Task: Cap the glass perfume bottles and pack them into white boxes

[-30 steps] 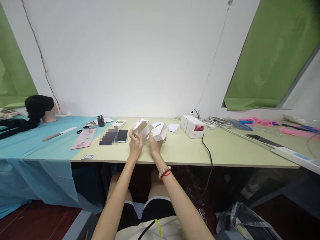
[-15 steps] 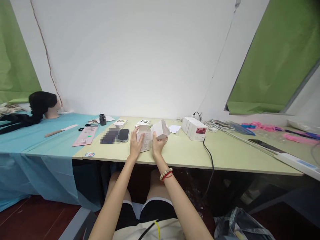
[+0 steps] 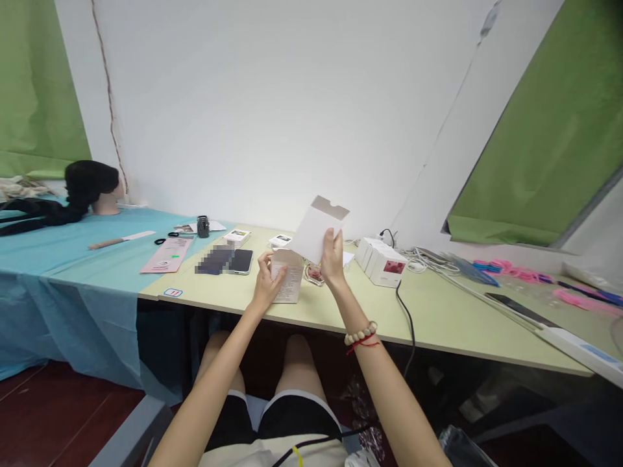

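Two green blinds flank the white wall behind your table. Your left hand holds one printed carton near the table's front edge, print too small to read; your right hand grips one white carton, tilted. One label seemingly reads "11".

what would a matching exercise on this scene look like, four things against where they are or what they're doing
Things:
1. left hand
2. knife
3. box row
4. right hand

Places and states:
A. standing on the yellowish table, to the right of both hands
B. holding up the plain white carton
C. lying on the blue cloth
D. gripping the printed carton

Pairs: 1-D, 2-C, 3-A, 4-B
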A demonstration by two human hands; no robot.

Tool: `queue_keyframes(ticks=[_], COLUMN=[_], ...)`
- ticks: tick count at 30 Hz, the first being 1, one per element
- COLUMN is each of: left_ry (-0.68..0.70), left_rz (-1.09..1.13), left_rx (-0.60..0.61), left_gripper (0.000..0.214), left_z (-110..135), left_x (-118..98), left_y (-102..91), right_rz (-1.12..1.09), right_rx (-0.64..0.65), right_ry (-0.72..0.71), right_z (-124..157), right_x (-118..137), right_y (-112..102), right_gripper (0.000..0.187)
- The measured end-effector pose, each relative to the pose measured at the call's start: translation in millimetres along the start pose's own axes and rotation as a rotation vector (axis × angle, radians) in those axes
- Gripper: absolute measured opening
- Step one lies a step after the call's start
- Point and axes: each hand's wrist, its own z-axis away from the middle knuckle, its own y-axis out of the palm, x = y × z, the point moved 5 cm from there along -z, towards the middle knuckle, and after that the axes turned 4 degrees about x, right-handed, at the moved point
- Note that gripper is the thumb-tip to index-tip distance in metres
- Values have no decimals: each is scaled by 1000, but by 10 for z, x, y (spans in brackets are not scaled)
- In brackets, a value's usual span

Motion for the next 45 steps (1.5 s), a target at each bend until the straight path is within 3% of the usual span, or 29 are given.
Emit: queue_keyframes(ticks=[2, 4, 11, 15, 22, 27, 31, 37, 41, 45], left_ry=[-11, -25, -57, -53, -83, -60, -31, 1, -16, -15], left_rz=[35, 68, 148, 185, 91, 14, 3, -20, -5, 30], left_rx=[14, 24, -22, -56, -59, -42, -44, -53, -77, -70], left_gripper=[49, 50, 57, 51, 47, 37, 39, 36, 40, 45], left_z=[0, -1, -17, -24, -6, -13, -17, -9, 1, 0], left_x=[-4, -8, 30, 58, 96, 121, 135, 106, 94, 114], left_y=[11, 22, 13, -11, -39, -66, -77, -81, -77, -59], right_rz=[-70, -76, 20, 215, 469, 427, 476, 454, 661, 825], right_rx=[240, 384, 419, 460, 703, 744, 787, 582, 687, 759], right_ry=[-7, 9, 82, 8, -60, -33, -108, -235, -330, -315], right_z=[-19, 10, 113, 28, -106, -13, 26, -215, -259, -205], right_x=[54, 57, -127, -124, -20, -100, -78, 241, 370, 354], right_y=[153, 243, 150, 18, 46, 115, 146, 121, 230, 327], right_gripper=[52, 51, 45, 47, 42, 45, 39, 35, 16, 12])
